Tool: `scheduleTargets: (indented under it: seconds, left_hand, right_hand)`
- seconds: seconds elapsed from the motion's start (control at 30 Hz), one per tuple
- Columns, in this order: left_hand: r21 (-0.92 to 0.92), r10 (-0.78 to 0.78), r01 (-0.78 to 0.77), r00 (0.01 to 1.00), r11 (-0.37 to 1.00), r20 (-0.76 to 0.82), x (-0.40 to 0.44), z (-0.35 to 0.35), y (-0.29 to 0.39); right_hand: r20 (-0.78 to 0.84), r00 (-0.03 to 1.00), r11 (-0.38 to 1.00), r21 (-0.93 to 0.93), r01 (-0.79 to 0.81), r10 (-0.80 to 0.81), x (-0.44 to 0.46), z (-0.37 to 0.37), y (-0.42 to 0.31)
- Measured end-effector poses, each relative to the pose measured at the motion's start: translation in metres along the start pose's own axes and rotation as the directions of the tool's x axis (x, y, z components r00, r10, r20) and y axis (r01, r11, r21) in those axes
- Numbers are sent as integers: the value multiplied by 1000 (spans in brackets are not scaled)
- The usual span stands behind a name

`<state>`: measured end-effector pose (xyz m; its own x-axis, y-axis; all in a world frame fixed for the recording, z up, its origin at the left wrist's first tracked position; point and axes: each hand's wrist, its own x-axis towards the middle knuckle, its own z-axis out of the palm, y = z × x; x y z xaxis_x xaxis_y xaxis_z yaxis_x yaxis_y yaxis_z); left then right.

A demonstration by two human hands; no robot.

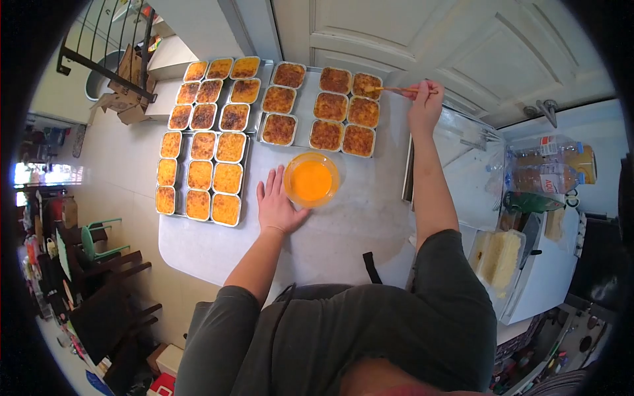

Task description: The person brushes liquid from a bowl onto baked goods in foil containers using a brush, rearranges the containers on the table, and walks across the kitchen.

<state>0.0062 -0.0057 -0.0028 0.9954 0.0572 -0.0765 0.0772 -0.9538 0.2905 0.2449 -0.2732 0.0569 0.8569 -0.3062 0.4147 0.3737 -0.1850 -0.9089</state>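
My right hand [426,109] grips a pastry brush [396,89] by its brown handle. The brush's tip lies on the browned top of a foil pan of baked food [365,84], at the back right of the group. Palm down and fingers apart, my left hand [276,204] rests on the white table [330,244]. Right beside it stands a clear bowl [333,193] of orange liquid [311,181]. More foil pans with browned tops [327,134] sit on a metal tray [302,125] behind the bowl.
Several more filled foil pans [226,178] stand on trays at the left. To the right are plastic bottles [548,178], a container with a pale yellow block [498,261] and a white surface. A door [422,39] is behind the table; chairs [105,310] stand at left.
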Motion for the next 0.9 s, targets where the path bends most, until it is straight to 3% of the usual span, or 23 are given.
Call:
scheduleTargets:
  seconds: [0.1, 0.2, 0.3, 0.4, 0.5, 0.6, 0.7, 0.8, 0.9]
  left_hand:
    - [-6, -1, 1, 1000, 1000, 2, 0, -1, 2]
    - [-9, -1, 1, 1000, 1000, -2, 1, -1, 1]
    - [0, -1, 1, 1000, 1000, 4, 1, -2, 1]
    - [-2, 2, -2, 1000, 1000, 4, 0, -2, 2]
    - [3, 2, -2, 1000, 1000, 6, 0, 1, 0]
    - [9, 2, -2, 1000, 1000, 4, 1, 0, 0]
    - [8, 5, -5, 1000, 1000, 11, 0, 0, 0]
    - [3, 6, -6, 1000, 1000, 22, 0, 0, 0]
    - [-2, 4, -4, 1000, 1000, 8, 0, 1, -2]
  right_hand:
    - [66, 996, 998, 22, -62, 60, 4, 6, 3]
    - [99, 993, 987, -157, -47, 63, 12, -5, 9]
    - [11, 998, 996, -62, -64, 65, 17, -6, 7]
    - [46, 986, 968, 188, -168, 162, 17, 7, 7]
    - [84, 993, 989, -129, -69, 80, 19, 4, 5]
    - [5, 993, 992, -44, -119, 120, 27, 7, -2]
    - [73, 994, 965, 246, -92, 76, 27, 36, 4]
    - [174, 979, 963, 224, -148, 110, 19, 58, 10]
    - [219, 972, 993, 65, -98, 82, 16, 59, 12]
